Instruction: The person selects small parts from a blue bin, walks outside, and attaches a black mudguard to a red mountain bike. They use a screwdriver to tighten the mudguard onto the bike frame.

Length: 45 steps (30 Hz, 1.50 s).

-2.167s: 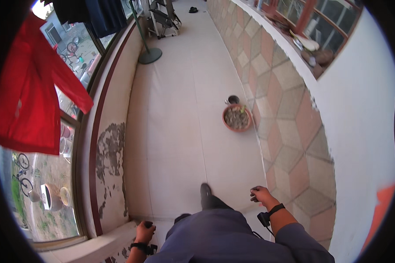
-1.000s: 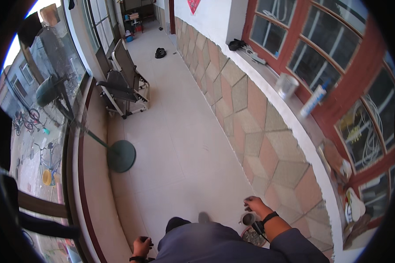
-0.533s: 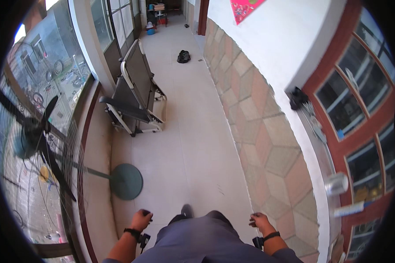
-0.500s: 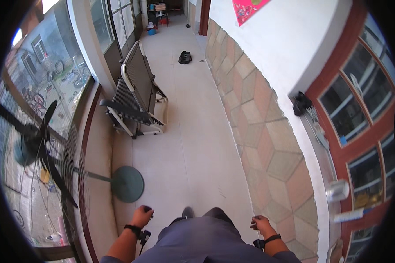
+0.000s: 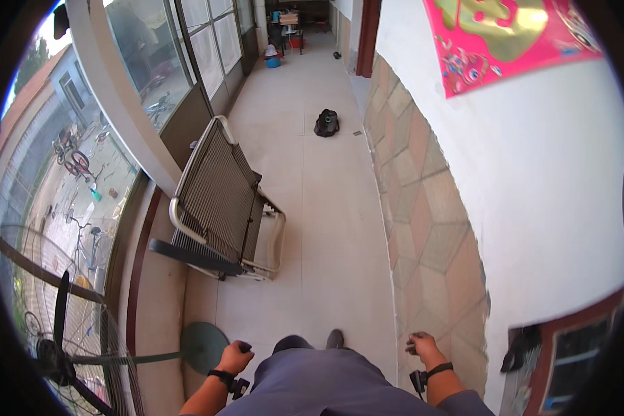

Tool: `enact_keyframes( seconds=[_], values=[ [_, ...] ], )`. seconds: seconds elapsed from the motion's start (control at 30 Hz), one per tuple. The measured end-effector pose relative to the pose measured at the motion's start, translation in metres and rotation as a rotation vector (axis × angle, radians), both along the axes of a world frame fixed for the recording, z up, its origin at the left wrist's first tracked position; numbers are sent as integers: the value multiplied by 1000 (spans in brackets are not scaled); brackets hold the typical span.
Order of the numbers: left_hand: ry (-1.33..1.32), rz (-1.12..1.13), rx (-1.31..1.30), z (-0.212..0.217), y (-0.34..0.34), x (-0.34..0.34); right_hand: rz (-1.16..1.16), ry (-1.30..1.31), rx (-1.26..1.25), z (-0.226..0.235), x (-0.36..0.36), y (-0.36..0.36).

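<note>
My left hand (image 5: 235, 357) hangs beside my body with its fingers curled in, and I see nothing in it. Nearest to it is the round green base (image 5: 202, 348) of a standing fan, flat on the floor. On the other side, my right hand (image 5: 426, 349) is held out loosely, fingers bent but a little apart, holding nothing. It is close to the stone-patterned lower wall (image 5: 430, 270) without visibly touching it. Each wrist has a dark strap with a small black device. One dark shoe (image 5: 335, 338) shows ahead of my body.
A folded metal-framed bed (image 5: 218, 201) leans along the left side below the windows. The fan's blades and cage (image 5: 55, 357) stand at lower left. Farther down the tiled corridor lie a black bag (image 5: 326, 123) and a blue bucket (image 5: 272, 62). A pink decoration (image 5: 464, 69) hangs right.
I have moved forward along the corridor: the folded bed, bag and pink decoration appear nearer, while the fan has slipped toward the lower left. Both hands remain at my sides.
</note>
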<state>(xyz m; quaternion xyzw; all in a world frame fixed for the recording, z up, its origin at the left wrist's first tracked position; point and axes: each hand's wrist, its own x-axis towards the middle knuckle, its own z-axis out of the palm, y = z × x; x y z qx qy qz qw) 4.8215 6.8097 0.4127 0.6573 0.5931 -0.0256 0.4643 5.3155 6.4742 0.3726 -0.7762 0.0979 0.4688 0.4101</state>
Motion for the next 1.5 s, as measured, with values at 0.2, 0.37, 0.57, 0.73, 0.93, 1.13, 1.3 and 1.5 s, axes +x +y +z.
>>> enact_keyframes(
  seconds=[0.2,0.37,0.57,0.73,0.93,1.13,1.3,1.5],
  values=[
    [31,216,-231,9,110,97,176,-107,188,25,155,242],
    [-71,134,-226,-40,275,209,178,-86,79,14,234,362],
    [-255,-76,-66,0,488,409,46,14,-52,28,312,454],
    [-426,-233,-13,53,651,568,161,-26,-86,23,404,589],
    [-521,-49,-122,107,810,658,489,-205,125,35,528,880],
    [-713,240,-256,128,955,696,1188,-410,514,131,538,1219],
    [-784,234,-182,123,1110,731,1494,-458,872,181,499,1430],
    [-931,207,-352,148,1305,792,1496,-660,937,194,529,1609]
  ],
)
